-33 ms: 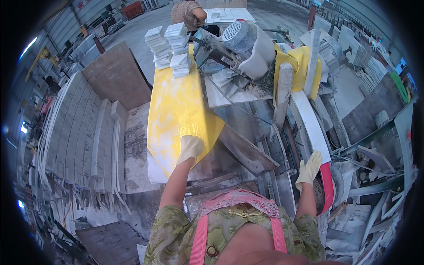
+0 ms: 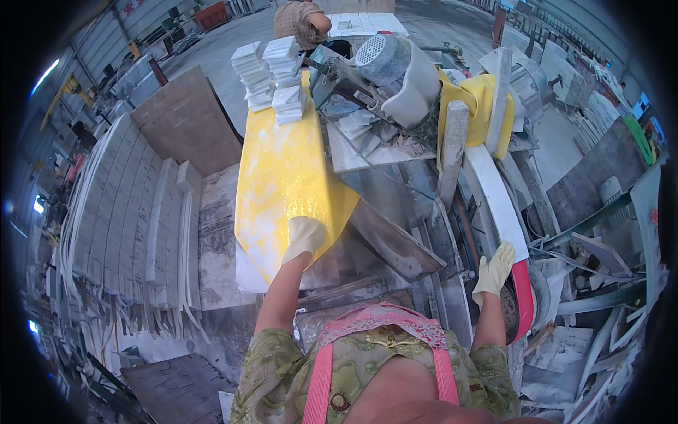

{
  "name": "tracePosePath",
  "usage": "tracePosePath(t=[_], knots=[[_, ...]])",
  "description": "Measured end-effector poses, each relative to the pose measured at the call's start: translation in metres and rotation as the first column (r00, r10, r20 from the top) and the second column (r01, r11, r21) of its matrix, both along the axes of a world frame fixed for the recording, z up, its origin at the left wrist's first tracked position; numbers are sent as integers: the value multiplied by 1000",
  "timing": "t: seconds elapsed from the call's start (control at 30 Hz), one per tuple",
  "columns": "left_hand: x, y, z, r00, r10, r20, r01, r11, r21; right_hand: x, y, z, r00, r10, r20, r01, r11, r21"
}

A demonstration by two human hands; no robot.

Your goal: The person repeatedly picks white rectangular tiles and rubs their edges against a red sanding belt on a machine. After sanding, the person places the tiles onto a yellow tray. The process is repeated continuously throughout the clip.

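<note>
Gloved left hand (image 2: 304,239) rests flat and open on a yellow stone slab (image 2: 282,177) lying on the saw bench (image 2: 395,205). The right hand (image 2: 494,268), open, touches the red-and-white guard (image 2: 505,233). Feeding the slab likely needs a steady push.

Pale rubber gloves, green patterned short sleeves, pink apron straps.

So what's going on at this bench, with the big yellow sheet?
A person in pale gloves stands at a stone-cutting machine. Their left hand lies flat on the near end of a long yellow slab on the bench. Their right hand rests open on the curved white and red guard beside it. Stacks of small white tiles sit at the slab's far end, near the saw's grey motor. Another person works beyond.
</note>
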State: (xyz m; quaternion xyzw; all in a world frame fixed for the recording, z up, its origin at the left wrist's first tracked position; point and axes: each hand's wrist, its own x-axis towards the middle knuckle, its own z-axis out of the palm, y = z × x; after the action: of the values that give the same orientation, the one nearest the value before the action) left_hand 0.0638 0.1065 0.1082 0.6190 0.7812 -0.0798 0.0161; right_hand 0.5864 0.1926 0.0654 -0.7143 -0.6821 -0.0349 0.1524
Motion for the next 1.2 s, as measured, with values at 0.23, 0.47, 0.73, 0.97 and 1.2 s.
tracePosePath(t=[0.23,0.47,0.73,0.97,1.2], knots=[[-1,1,-6,998,-31,-51,31,999,10,6,-1,-7,1000,1,-8,-1,999,36],[-2,0,-9,1000,1,4,-1,999,33,46,1,4,951,59,-303,-85,994,-72],[-6,-1,-17,999,26,-32,-22,993,119,122,-9,46,972,230,-54,-236,957,-170],[19,1,10,992,81,-100,-80,997,17,106,27,26,923,333,191,-320,943,-94],[9,5,-5,981,128,-146,-128,992,11,124,35,21,940,335,58,-332,942,-58]])
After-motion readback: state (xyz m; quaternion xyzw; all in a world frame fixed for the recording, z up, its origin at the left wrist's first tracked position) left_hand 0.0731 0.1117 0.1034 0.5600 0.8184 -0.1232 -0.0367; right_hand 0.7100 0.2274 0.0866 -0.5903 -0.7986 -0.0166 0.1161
